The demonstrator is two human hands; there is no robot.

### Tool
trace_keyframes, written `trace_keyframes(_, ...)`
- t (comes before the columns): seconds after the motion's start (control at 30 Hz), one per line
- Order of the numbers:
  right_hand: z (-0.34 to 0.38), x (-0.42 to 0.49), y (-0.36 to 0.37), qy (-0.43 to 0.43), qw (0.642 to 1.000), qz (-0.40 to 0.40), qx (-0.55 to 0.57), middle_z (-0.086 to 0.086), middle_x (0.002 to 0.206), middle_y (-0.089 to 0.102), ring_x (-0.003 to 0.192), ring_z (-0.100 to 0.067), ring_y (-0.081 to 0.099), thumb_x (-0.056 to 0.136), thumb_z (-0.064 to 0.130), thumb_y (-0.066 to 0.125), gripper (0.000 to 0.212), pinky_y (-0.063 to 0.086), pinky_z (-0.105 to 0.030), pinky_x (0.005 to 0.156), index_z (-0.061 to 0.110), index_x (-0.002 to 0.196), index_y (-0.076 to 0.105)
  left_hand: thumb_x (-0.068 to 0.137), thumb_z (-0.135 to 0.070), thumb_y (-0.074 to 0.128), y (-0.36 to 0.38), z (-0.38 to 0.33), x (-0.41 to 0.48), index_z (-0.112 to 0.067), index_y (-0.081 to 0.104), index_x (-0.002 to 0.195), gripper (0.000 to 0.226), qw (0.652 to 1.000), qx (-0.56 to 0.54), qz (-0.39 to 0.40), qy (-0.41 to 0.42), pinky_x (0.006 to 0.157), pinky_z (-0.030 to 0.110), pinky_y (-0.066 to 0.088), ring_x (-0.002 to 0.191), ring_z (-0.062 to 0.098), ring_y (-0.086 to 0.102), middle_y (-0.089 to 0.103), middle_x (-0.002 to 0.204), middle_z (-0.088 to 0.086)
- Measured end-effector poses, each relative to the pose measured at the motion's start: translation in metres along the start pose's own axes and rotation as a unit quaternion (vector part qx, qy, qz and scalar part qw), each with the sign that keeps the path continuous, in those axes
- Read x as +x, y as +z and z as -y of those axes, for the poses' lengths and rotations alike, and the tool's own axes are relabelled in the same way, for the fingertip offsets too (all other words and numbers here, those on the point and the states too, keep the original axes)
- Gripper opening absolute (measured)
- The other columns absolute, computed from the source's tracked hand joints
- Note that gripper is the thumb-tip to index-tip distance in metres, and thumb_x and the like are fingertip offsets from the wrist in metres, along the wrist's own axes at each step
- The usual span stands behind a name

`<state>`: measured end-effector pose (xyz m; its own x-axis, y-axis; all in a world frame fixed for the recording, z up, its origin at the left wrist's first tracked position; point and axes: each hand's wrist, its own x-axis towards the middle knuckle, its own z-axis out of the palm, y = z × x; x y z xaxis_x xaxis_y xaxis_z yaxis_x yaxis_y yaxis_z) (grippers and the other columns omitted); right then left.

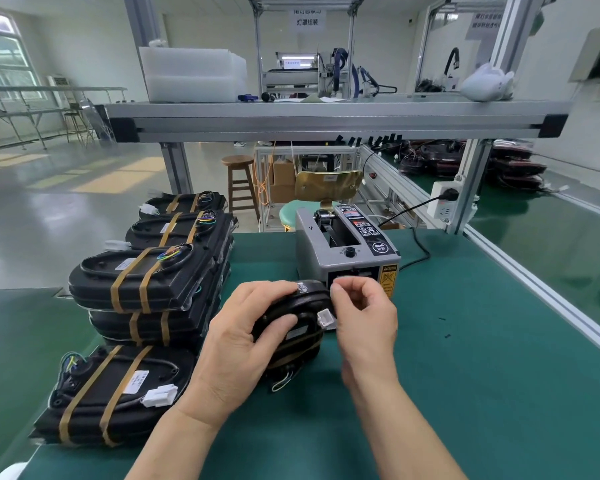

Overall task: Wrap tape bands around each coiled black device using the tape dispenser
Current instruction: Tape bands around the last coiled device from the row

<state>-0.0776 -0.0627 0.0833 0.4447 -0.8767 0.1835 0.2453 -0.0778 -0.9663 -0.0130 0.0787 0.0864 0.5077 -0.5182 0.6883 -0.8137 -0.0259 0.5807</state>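
The left hand (243, 344) clamps the coiled black device (293, 327) on the tabletop (465, 375) while the right hand (364, 306), fingers (340, 289) pinched narrow, seemingly pulls tape from the tape dispenser (347, 251) just behind.

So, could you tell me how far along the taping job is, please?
Done: the stacks on the left already carry two tan bands each. In hand: the left hand holds one black device while the right hand pinches at the tape dispenser outlet. Left: finishing this device; no untaped ones are visible on this table.
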Motion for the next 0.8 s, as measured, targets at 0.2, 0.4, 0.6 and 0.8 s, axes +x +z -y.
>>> trace_keyframes(0.2, -0.025, -0.012, -0.023, 0.044, 0.989, 0.134, 0.032, 0.009, 0.100, 0.074, 0.098, -0.003, 0.066, 0.069, 0.001, 0.058, 0.042, 0.051, -0.020, 0.084, 0.024, 0.102, 0.070, 0.091, -0.015, 0.057, 0.001, -0.001, 0.001, -0.028, 0.063, 0.130, 0.041, 1.000, 0.004, 0.001, -0.023, 0.099, 0.017, 0.040, 0.112, 0.018, 0.056, 0.057, 0.112, -0.002)
trace_keyframes(0.4, -0.034, -0.015, -0.037, 0.021, 0.972, 0.231, -0.029, 0.009, 0.120, 0.069, 0.114, -0.009, 0.063, 0.070, 0.027, 0.077, 0.057, 0.049, -0.039, 0.104, 0.031, 0.125, 0.060, 0.093, -0.013, 0.050, 0.008, 0.001, 0.003, -0.026, 0.068, 0.122, 0.037, 0.973, -0.198, -0.064, -0.097, 0.106, 0.039, 0.042, 0.120, 0.026, 0.058, 0.065, 0.121, 0.002)
trace_keyframes(0.6, -0.020, -0.008, -0.042, -0.158, 0.961, 0.200, -0.110, 0.012, 0.119, 0.063, 0.117, -0.011, 0.060, 0.076, 0.020, 0.077, 0.051, 0.047, -0.026, 0.102, 0.025, 0.126, 0.066, 0.082, -0.032, 0.062, -0.001, 0.010, 0.004, -0.029, 0.062, 0.116, 0.035, 0.959, -0.250, -0.060, -0.118, 0.095, 0.024, 0.047, 0.113, 0.017, 0.060, 0.066, 0.117, -0.002)
trace_keyframes(0.8, -0.017, -0.004, -0.046, -0.321, 0.868, 0.190, -0.329, 0.007, 0.118, 0.063, 0.112, -0.013, 0.055, 0.068, 0.019, 0.080, 0.056, 0.034, -0.027, 0.104, 0.021, 0.123, 0.068, 0.066, -0.050, 0.069, -0.003, 0.023, -0.005, -0.041, 0.049, 0.130, 0.068, 0.984, -0.060, 0.083, -0.148, 0.104, 0.023, 0.041, 0.117, 0.004, 0.057, 0.063, 0.121, -0.013)
